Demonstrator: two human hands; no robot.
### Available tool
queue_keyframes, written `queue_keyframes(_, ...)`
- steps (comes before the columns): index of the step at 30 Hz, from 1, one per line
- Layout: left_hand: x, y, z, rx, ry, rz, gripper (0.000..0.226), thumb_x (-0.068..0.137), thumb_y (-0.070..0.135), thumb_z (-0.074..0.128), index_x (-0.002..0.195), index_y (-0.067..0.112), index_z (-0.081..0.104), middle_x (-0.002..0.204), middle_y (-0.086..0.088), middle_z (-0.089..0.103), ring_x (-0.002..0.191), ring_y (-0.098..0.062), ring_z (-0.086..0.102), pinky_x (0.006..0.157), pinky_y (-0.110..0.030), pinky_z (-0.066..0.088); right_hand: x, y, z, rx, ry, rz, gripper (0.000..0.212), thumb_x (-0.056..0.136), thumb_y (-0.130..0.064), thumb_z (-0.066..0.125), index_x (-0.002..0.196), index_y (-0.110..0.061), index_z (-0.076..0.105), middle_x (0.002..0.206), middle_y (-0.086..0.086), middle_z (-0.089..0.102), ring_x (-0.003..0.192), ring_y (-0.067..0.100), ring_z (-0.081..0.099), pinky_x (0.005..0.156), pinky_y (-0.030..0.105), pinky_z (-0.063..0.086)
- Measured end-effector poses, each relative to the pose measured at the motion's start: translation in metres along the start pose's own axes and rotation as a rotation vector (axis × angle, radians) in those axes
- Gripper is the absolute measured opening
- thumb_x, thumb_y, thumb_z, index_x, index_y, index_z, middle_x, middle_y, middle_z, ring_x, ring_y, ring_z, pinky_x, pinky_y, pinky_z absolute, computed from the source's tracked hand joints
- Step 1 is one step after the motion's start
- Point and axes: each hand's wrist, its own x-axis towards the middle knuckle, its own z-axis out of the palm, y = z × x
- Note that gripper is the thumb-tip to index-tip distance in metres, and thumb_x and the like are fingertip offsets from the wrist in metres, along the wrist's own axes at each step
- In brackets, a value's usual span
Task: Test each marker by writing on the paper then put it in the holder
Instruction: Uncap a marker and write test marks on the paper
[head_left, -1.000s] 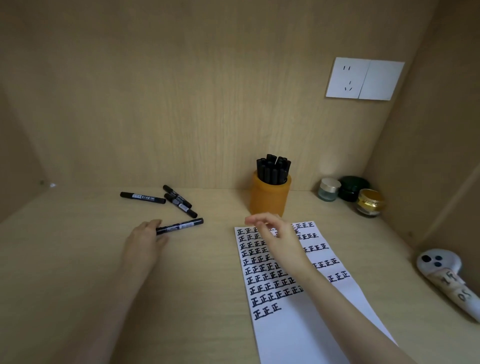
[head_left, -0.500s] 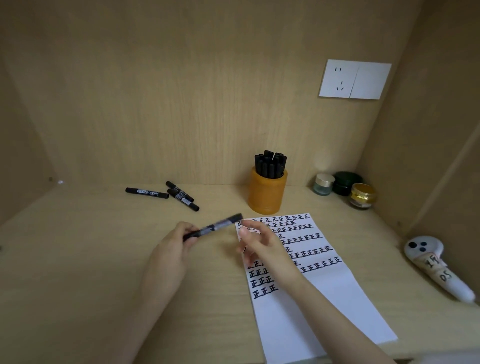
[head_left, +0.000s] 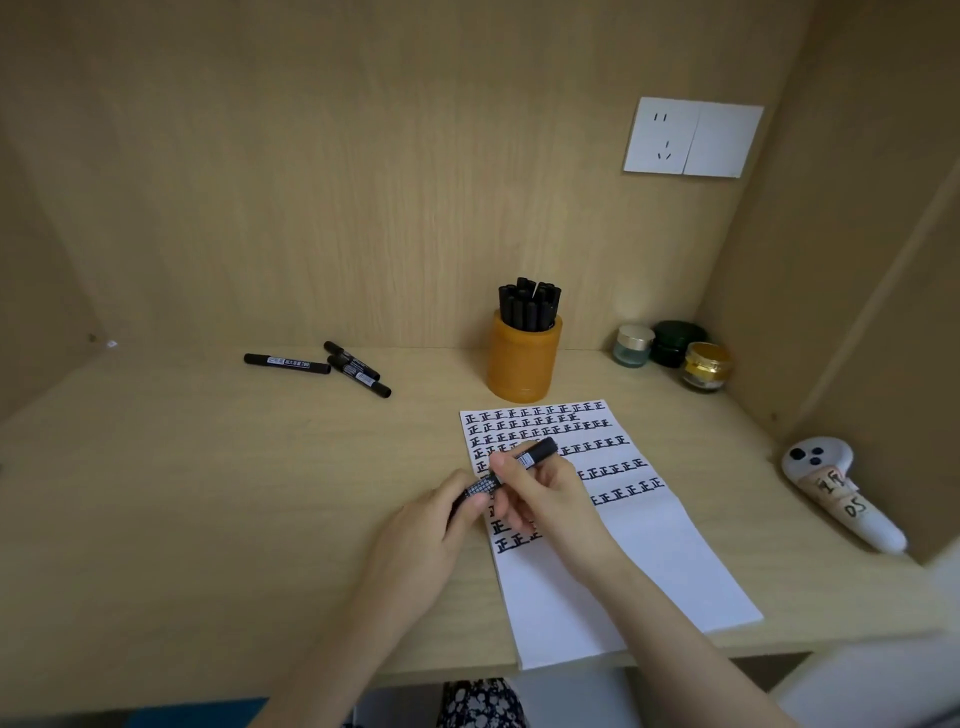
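Observation:
A black marker (head_left: 537, 451) is held over the left part of the white paper (head_left: 649, 561), which carries rows of black written characters. My left hand (head_left: 441, 525) grips the marker's lower end and my right hand (head_left: 540, 493) grips its upper part near the cap. An orange holder (head_left: 523, 364) with several black markers standing in it is behind the paper. Three loose black markers (head_left: 332, 366) lie on the desk at the back left.
Three small jars (head_left: 670, 351) sit at the back right corner. A white controller (head_left: 841, 493) lies by the right wall. A wall socket plate (head_left: 693, 137) is on the back panel. The desk's front edge runs just below the paper.
My left hand has carried the marker from the left of the desk to over the paper. My right hand has closed on its upper end.

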Motion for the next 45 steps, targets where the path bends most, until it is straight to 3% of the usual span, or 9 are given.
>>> queue_keyframes(7, -0.004, 0.010, 0.000, -0.113, -0.116, -0.022, 0.013, 0.092, 0.050, 0.044, 0.093, 0.040, 0.051, 0.082, 0.015, 0.066, 0.071, -0.004, 0.060, 0.070, -0.035, 0.049, -0.011, 0.000, -0.012, 0.041, 0.024, -0.007, 0.031, 0.095, -0.021, 0.057, 0.066, -0.009, 0.057, 0.052, 0.009, 0.057, 0.040, 0.014, 0.042, 0.043, 0.024, 0.031)
queue_keyframes(11, -0.007, 0.013, -0.001, -0.185, -0.069, -0.138, 0.027, 0.077, 0.059, 0.060, 0.097, 0.041, 0.052, 0.096, 0.027, 0.063, 0.076, 0.014, 0.058, 0.073, -0.020, 0.049, -0.014, -0.001, -0.026, 0.236, 0.230, 0.043, 0.024, 0.093, -0.017, 0.057, 0.071, -0.010, 0.054, 0.049, 0.007, 0.052, 0.038, 0.017, 0.042, 0.044, 0.025, 0.028)
queue_keyframes(16, -0.021, 0.005, 0.006, -0.100, -0.117, -0.162, 0.017, 0.079, 0.054, 0.063, 0.090, 0.042, 0.058, 0.096, 0.031, 0.064, 0.083, 0.009, 0.061, 0.083, -0.028, 0.051, -0.021, 0.003, -0.057, 0.268, 0.344, 0.110, 0.024, 0.096, -0.017, 0.048, 0.101, -0.005, 0.069, 0.065, 0.017, 0.067, 0.056, 0.023, 0.064, 0.042, 0.022, 0.037)
queue_keyframes(23, -0.026, 0.004, 0.007, -0.042, -0.264, -0.054, 0.015, 0.078, 0.055, 0.062, 0.087, 0.044, 0.068, 0.087, 0.035, 0.065, 0.062, -0.007, 0.062, 0.065, -0.024, 0.053, -0.023, 0.013, -0.054, 0.003, 0.427, 0.118, 0.029, 0.080, -0.020, 0.077, 0.060, -0.014, 0.057, 0.054, 0.006, 0.049, 0.045, 0.013, 0.041, 0.040, 0.020, 0.031)
queue_keyframes(25, -0.026, 0.005, 0.007, 0.025, -0.283, -0.024, 0.011, 0.080, 0.053, 0.063, 0.086, 0.045, 0.068, 0.081, 0.039, 0.063, 0.049, -0.007, 0.052, 0.049, -0.015, 0.041, -0.024, 0.016, -0.049, -0.024, 0.445, 0.091, 0.028, 0.083, -0.015, 0.073, 0.061, -0.010, 0.057, 0.050, 0.008, 0.052, 0.042, 0.015, 0.043, 0.044, 0.021, 0.035)
queue_keyframes(30, -0.026, 0.004, 0.008, 0.088, -0.294, -0.010, 0.008, 0.080, 0.055, 0.062, 0.084, 0.049, 0.064, 0.076, 0.020, 0.070, 0.042, -0.010, 0.042, 0.045, -0.014, 0.032, -0.031, 0.016, -0.045, 0.005, 0.441, 0.023, 0.025, 0.088, -0.012, 0.068, 0.071, 0.006, 0.064, 0.054, 0.020, 0.060, 0.038, 0.012, 0.051, 0.045, 0.013, 0.039)
queue_keyframes(35, -0.026, 0.002, 0.009, 0.094, -0.286, -0.008, 0.014, 0.079, 0.057, 0.061, 0.088, 0.047, 0.065, 0.077, 0.015, 0.071, 0.042, -0.010, 0.040, 0.046, -0.013, 0.032, -0.027, 0.025, -0.046, -0.121, 0.491, 0.028, 0.044, 0.082, -0.023, 0.075, 0.062, 0.011, 0.056, 0.047, 0.008, 0.052, 0.044, 0.015, 0.045, 0.047, 0.021, 0.038)
queue_keyframes(41, -0.027, 0.002, 0.009, 0.076, -0.271, -0.001, 0.015, 0.080, 0.054, 0.062, 0.088, 0.043, 0.067, 0.072, 0.013, 0.071, 0.041, -0.010, 0.037, 0.047, -0.011, 0.033, -0.020, 0.032, -0.044, -0.206, 0.534, 0.063, 0.034, 0.085, -0.015, 0.069, 0.057, -0.009, 0.050, 0.044, -0.005, 0.044, 0.043, 0.010, 0.038, 0.047, 0.023, 0.032)
queue_keyframes(45, -0.027, 0.003, 0.009, 0.073, -0.275, 0.004, 0.015, 0.080, 0.055, 0.061, 0.089, 0.044, 0.066, 0.073, 0.014, 0.070, 0.040, -0.010, 0.037, 0.048, -0.010, 0.033, -0.019, 0.037, -0.042, -0.278, 0.540, 0.056, 0.031, 0.084, -0.013, 0.068, 0.063, 0.001, 0.050, 0.046, -0.007, 0.040, 0.044, 0.007, 0.034, 0.044, 0.019, 0.028)
